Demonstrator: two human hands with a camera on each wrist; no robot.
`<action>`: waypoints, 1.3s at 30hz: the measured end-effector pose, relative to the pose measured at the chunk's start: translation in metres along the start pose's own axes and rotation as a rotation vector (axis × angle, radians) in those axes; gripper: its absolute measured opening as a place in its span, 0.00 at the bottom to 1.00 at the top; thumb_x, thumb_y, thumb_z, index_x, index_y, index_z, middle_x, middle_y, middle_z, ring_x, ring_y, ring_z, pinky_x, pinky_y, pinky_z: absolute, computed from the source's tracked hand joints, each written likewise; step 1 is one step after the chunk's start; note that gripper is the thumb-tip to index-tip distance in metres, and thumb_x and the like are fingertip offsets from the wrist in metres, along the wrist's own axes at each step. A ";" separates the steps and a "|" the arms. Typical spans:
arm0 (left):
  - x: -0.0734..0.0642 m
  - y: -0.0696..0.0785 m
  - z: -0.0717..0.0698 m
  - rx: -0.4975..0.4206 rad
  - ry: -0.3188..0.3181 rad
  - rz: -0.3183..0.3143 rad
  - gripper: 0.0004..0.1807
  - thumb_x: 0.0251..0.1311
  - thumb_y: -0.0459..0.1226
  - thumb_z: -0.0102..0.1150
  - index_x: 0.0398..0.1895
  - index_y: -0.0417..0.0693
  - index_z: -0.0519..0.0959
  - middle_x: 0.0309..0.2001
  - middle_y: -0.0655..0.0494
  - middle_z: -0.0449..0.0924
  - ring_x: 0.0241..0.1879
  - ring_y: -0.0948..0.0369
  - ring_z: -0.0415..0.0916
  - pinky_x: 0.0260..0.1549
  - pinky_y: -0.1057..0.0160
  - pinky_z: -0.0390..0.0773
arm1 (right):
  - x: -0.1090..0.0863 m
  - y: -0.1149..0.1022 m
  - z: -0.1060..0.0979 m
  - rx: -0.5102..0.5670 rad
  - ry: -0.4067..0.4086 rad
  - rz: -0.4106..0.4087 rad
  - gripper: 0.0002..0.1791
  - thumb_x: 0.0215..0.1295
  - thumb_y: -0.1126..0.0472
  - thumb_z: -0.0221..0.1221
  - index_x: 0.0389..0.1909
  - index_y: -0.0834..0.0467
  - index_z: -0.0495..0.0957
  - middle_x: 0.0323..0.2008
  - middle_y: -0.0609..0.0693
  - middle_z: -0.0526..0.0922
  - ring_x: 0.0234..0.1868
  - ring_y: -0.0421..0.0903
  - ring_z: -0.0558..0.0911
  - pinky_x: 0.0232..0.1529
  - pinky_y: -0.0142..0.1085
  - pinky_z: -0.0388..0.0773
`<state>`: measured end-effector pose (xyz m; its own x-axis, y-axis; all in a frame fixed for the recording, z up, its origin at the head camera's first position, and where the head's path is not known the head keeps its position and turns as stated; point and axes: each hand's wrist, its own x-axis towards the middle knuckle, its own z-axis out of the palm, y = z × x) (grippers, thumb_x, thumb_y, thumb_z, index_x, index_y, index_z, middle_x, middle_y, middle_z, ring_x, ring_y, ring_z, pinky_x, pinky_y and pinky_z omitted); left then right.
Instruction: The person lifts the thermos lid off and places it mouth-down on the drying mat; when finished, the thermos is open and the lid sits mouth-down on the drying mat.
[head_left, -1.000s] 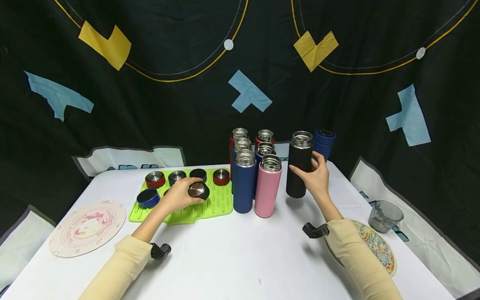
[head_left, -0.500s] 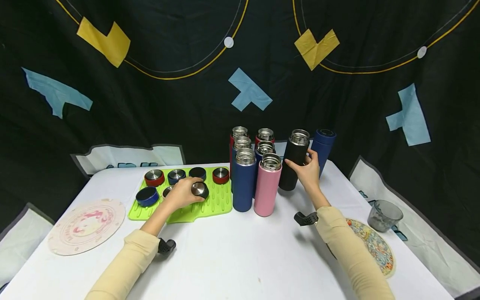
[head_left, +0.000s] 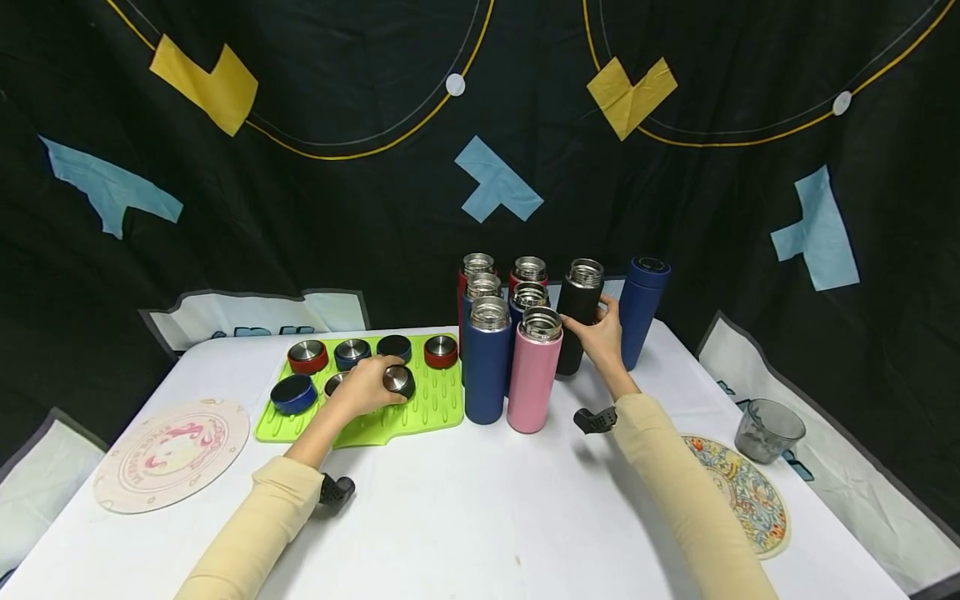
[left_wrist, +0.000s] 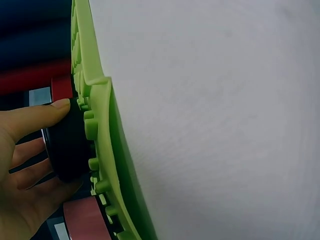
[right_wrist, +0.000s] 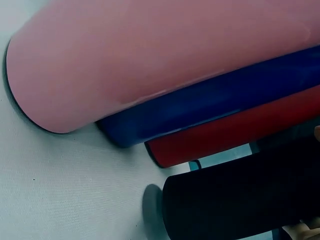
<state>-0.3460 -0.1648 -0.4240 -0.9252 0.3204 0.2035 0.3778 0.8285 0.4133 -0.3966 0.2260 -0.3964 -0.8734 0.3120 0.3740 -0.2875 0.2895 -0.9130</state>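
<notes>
My left hand (head_left: 363, 387) pinches a black bottle lid (head_left: 400, 381) between thumb and fingers, down at the green mat (head_left: 431, 408). Close by it in the left wrist view sits a pink lid (left_wrist: 87, 220). My right hand (head_left: 603, 337) grips a black bottle (head_left: 581, 292) with no lid, its steel mouth facing up. In the right wrist view, a small shadowed gap separates the bottle's base from the tablecloth. Left of it stand the pink bottle (head_left: 535, 375), a blue bottle (head_left: 487, 367) and several more uncapped bottles, partly hidden.
Red lids (head_left: 307, 357) and blue lids (head_left: 294, 393) lie on the mat. A capped blue bottle (head_left: 642, 312) stands at the far right. A pink-printed round mat (head_left: 172, 454) lies left, a patterned round mat (head_left: 738, 492) right, beside a grey glass (head_left: 770, 431).
My right hand has carried the black bottle leftward and slightly back, toward the bottle group. The left hand has lowered the black lid slightly onto the mat and barely moved since.
</notes>
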 end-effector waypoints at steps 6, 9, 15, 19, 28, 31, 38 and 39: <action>0.001 0.000 0.000 -0.007 -0.011 0.006 0.36 0.46 0.37 0.76 0.59 0.34 0.73 0.53 0.37 0.77 0.52 0.43 0.75 0.48 0.45 0.77 | 0.000 0.006 0.002 -0.035 -0.028 -0.005 0.40 0.52 0.63 0.70 0.63 0.63 0.59 0.52 0.68 0.78 0.51 0.58 0.78 0.52 0.47 0.74; 0.000 -0.001 -0.001 -0.008 -0.017 0.010 0.36 0.46 0.37 0.75 0.59 0.33 0.73 0.53 0.37 0.77 0.52 0.43 0.75 0.48 0.46 0.77 | 0.000 0.010 0.003 -0.044 -0.059 -0.020 0.40 0.54 0.64 0.69 0.63 0.64 0.57 0.53 0.69 0.77 0.52 0.59 0.78 0.53 0.48 0.74; -0.002 -0.004 -0.003 -0.008 -0.018 0.001 0.36 0.47 0.37 0.75 0.60 0.34 0.72 0.54 0.36 0.76 0.53 0.43 0.74 0.50 0.45 0.76 | 0.000 0.012 0.003 -0.034 -0.115 -0.050 0.40 0.56 0.64 0.68 0.64 0.64 0.56 0.55 0.69 0.75 0.56 0.58 0.77 0.55 0.49 0.73; -0.005 -0.005 -0.003 -0.013 0.003 0.029 0.36 0.45 0.35 0.75 0.60 0.34 0.72 0.55 0.36 0.75 0.53 0.42 0.74 0.49 0.45 0.76 | -0.003 0.011 -0.003 -0.074 -0.155 -0.056 0.42 0.55 0.63 0.69 0.66 0.64 0.55 0.58 0.68 0.73 0.60 0.58 0.74 0.58 0.50 0.72; -0.026 0.000 -0.012 -0.033 0.068 0.076 0.36 0.46 0.35 0.75 0.60 0.37 0.73 0.58 0.36 0.73 0.55 0.38 0.72 0.49 0.40 0.75 | -0.014 0.005 -0.018 -0.156 -0.167 -0.100 0.46 0.53 0.62 0.71 0.70 0.64 0.57 0.64 0.66 0.69 0.64 0.58 0.70 0.64 0.51 0.65; -0.036 0.001 -0.017 -0.039 0.084 0.089 0.35 0.45 0.36 0.75 0.60 0.38 0.73 0.56 0.37 0.75 0.49 0.40 0.75 0.44 0.43 0.78 | -0.018 0.005 -0.024 -0.147 -0.141 -0.133 0.44 0.53 0.62 0.71 0.69 0.63 0.59 0.63 0.65 0.70 0.64 0.57 0.71 0.64 0.50 0.66; -0.058 -0.001 -0.021 -0.071 0.076 0.121 0.35 0.45 0.35 0.76 0.59 0.37 0.74 0.26 0.47 0.69 0.28 0.55 0.64 0.29 0.57 0.66 | -0.027 0.003 -0.041 -0.087 -0.044 -0.146 0.40 0.54 0.63 0.71 0.67 0.62 0.63 0.63 0.63 0.70 0.64 0.56 0.70 0.67 0.45 0.63; -0.062 -0.002 -0.021 -0.073 0.079 0.132 0.35 0.44 0.35 0.76 0.58 0.37 0.74 0.28 0.47 0.71 0.30 0.55 0.67 0.31 0.56 0.69 | -0.028 0.002 -0.043 -0.080 -0.026 -0.148 0.40 0.54 0.63 0.71 0.66 0.62 0.64 0.63 0.63 0.70 0.64 0.56 0.70 0.67 0.45 0.63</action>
<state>-0.2887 -0.1960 -0.4188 -0.8624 0.3850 0.3286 0.5006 0.7447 0.4413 -0.3559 0.2568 -0.4019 -0.8343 0.2371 0.4977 -0.3820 0.4023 -0.8320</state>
